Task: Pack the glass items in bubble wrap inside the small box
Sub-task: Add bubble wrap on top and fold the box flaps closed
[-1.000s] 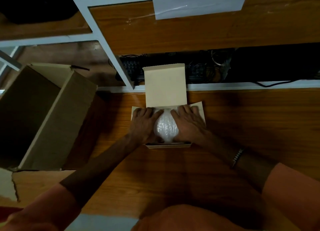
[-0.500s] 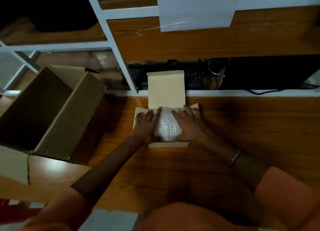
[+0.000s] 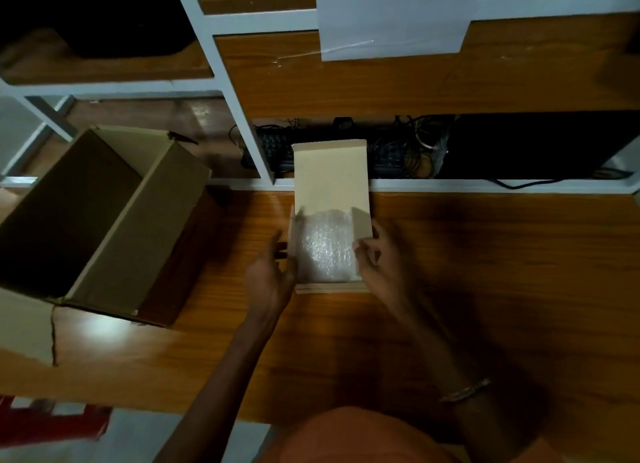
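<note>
A small tan cardboard box (image 3: 331, 288) sits on the wooden table, its lid flap standing up at the back. Inside lies a bubble-wrapped bundle (image 3: 325, 246) that fills the box; the glass within is hidden by the wrap. My left hand (image 3: 270, 275) is at the box's left side, fingers against the raised left side flap. My right hand (image 3: 379, 258) is at the right side, pinching the right side flap, which is lifted and leaning inward over the bundle.
A large open brown carton (image 3: 162, 227) stands on the table to the left. White shelf frames (image 3: 450, 185) run along the back, with a keyboard (image 3: 277, 150) and tangled cables behind. A white sheet (image 3: 394, 15) hangs above. Something red (image 3: 52, 417) lies bottom left.
Both hands came off the bundle, where they were pressing it down, and moved outward to the box's sides. The two side flaps, which lay spread out, are now lifted.
</note>
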Tool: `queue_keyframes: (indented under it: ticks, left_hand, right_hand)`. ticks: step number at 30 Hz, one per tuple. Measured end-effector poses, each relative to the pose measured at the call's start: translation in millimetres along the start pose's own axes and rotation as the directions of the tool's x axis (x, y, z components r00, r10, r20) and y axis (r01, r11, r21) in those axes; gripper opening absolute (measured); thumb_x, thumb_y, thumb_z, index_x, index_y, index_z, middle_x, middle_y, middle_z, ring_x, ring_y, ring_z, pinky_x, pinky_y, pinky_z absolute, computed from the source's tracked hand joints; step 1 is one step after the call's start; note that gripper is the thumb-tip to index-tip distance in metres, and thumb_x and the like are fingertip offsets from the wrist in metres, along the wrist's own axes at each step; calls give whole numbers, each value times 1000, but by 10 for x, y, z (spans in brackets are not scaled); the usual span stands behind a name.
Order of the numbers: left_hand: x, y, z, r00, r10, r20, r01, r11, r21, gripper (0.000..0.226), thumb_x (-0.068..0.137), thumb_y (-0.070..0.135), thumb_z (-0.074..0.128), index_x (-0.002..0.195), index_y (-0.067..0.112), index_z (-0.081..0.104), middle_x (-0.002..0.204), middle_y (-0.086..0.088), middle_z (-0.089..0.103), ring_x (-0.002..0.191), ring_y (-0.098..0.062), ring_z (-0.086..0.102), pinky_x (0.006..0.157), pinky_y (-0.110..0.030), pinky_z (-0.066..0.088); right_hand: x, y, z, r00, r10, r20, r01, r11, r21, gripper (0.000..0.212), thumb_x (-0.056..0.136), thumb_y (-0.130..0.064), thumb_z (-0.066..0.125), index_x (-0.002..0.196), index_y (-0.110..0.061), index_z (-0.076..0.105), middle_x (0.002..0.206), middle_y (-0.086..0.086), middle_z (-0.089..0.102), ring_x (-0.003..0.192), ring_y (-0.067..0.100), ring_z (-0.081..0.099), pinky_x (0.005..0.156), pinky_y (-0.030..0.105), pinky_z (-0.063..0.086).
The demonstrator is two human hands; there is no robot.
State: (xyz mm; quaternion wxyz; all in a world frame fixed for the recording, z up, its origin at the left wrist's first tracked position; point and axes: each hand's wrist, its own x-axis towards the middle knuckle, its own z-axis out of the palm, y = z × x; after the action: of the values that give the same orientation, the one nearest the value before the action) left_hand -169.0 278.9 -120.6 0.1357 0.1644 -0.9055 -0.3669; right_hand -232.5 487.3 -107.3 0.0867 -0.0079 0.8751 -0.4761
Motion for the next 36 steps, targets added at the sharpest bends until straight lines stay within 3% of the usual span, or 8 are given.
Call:
queue_keyframes:
  ticks: [4, 11, 16, 19, 22, 28, 32, 36]
  left_hand:
    - [-32, 134, 140, 959, 231, 167, -255, 956, 142, 39, 111, 42, 56, 134, 15, 71, 120, -2, 76, 101, -19, 72, 73, -26, 57]
    - [345, -199, 149, 916, 310, 256, -335, 940, 62, 27, 104, 28, 69, 128, 17, 76, 114, -2, 70, 93, -10, 61, 75, -23, 49]
    - [547, -231, 175, 952, 82, 294, -80, 997, -20, 35, 86, 36, 88, 120, 30, 80, 115, 21, 60, 99, 14, 56, 79, 0, 43]
    - [592, -219, 256, 944, -127, 303, 205, 949, -241, 33, 77, 18, 95, 107, 21, 81, 118, 12, 74, 110, -2, 69, 95, -28, 60]
    - [569, -231, 276, 955, -170, 244, 257, 885, -389, 24, 77, 1, 91, 92, 7, 73, 107, -3, 79, 101, -8, 74, 98, -47, 61]
    - [518, -152, -16, 974, -186, 127, 221, 899, -377, 45, 91, 14, 85, 131, 15, 64, 112, 1, 71, 109, -21, 72, 89, -41, 64]
    - [623, 70, -382, 987, -123, -100, 62, 882, -467, 51, 104, 47, 65, 151, 37, 48, 149, 5, 57, 132, -9, 59, 100, -35, 55]
    - [709, 231, -492, 996, 88, 10, -74, 888, -454, 53, 107, 47, 58, 158, 41, 43, 164, 6, 41, 146, -7, 47, 111, -37, 52]
  right_hand:
    - [-37, 136, 189, 991, -126, -41, 109, 952, -286, 50, 108, -20, 52, 157, -19, 46, 136, 5, 70, 121, 20, 66, 89, 22, 43]
    - [243, 80, 53, 998, -62, -3, 62, 991, -120, 43, 95, -10, 76, 137, -12, 65, 112, 2, 76, 92, 10, 67, 84, 29, 59]
    - [864, 169, -62, 976, 133, 171, -125, 990, -59, 119, 57, -35, 102, 157, -30, 36, 140, 0, 60, 121, 21, 63, 93, 47, 60]
    - [1108, 84, -77, 951, 103, 290, -98, 995, -34, 126, 53, -19, 104, 157, -24, 34, 148, 3, 57, 132, 25, 58, 101, 49, 55]
    - [1095, -109, -104, 943, 91, 320, -95, 995, -4, 119, 63, 2, 97, 160, -17, 31, 149, 8, 55, 131, 25, 55, 96, 42, 53]
    - [1041, 23, -88, 962, -4, 274, -10, 999, 50, 118, 67, 0, 95, 161, -20, 28, 136, 0, 54, 124, 18, 54, 76, 21, 48]
    - [963, 96, -116, 976, -7, 215, 5, 1000, 10, 97, 67, -19, 99, 147, -17, 45, 139, 4, 60, 125, 22, 59, 95, 43, 57]
    - [844, 136, -142, 979, -46, 198, 43, 999, 17, 78, 76, -23, 95, 141, -13, 52, 140, 5, 64, 127, 22, 62, 101, 44, 56]
